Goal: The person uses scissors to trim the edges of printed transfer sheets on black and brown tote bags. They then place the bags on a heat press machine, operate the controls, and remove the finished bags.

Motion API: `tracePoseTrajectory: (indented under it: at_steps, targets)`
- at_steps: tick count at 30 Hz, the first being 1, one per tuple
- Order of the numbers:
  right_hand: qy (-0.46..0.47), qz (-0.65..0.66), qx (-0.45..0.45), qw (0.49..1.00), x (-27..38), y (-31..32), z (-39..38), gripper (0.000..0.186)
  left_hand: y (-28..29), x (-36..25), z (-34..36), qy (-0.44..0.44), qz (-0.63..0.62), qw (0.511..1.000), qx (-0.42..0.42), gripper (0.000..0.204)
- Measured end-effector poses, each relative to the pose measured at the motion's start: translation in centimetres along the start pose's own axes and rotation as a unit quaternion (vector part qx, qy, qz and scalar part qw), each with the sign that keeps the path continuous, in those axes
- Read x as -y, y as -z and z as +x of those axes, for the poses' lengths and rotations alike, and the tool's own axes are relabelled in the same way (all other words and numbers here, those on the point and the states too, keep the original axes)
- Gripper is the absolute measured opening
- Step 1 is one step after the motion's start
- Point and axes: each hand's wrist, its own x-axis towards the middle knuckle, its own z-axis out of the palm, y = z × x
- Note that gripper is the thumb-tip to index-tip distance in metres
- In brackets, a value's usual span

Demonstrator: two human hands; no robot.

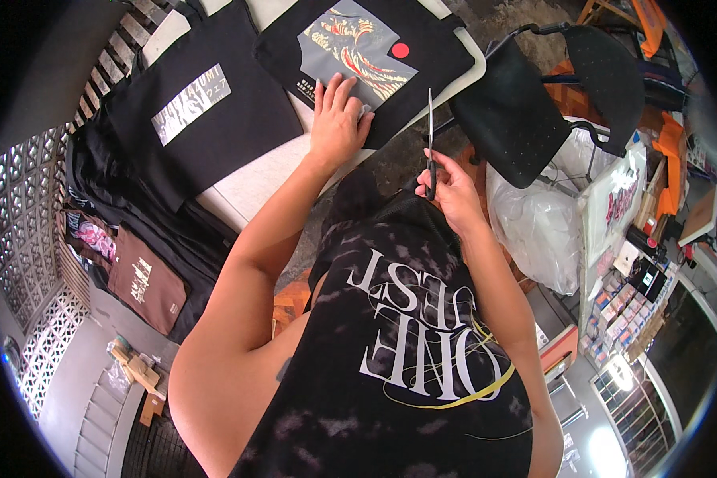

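My left hand (336, 119) rests palm down, fingers apart, on a black fabric item (271, 44) at the lower part of its grey print (358, 56), which shows a cream-and-red wave and a red dot. A small grey bit by my left thumb is too small to make out. My right hand (446, 187) grips black-handled scissors (431, 119), blades upright, just off the table edge beside that item. Left of it lies a black tote (239, 95) with a pale lettered print, on the white table (247, 183).
Dark fabrics and a brown bag (147, 291) lie along the left. A black chair (518, 103) stands close on the right, above clear plastic bags (534, 231). Beyond them are crowded shelves of small packages (613, 319), wooden boards and orange cloth (669, 159).
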Motion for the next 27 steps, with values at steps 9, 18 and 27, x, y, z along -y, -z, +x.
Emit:
tracePoseTrajectory:
  at_steps: [9, 18, 27]
  targets:
    - [0.002, -0.051, -0.049, 0.997, 0.2, 0.6, -0.3, 0.046, 0.0, 0.3, 0.0, 0.002, -0.009, 1.0, 0.002, 0.023]
    - [0.012, -0.084, -0.097, 0.992, 0.5, 1.1, -0.5, 0.036, 0.9, 1.5, 0.9, -0.036, -0.021, 0.999, 0.034, 0.023]
    - [0.019, -0.144, -0.024, 0.989, 1.3, 5.2, 1.4, 0.035, 3.6, 3.6, 3.8, -0.065, 0.011, 0.989, 0.134, 0.022]
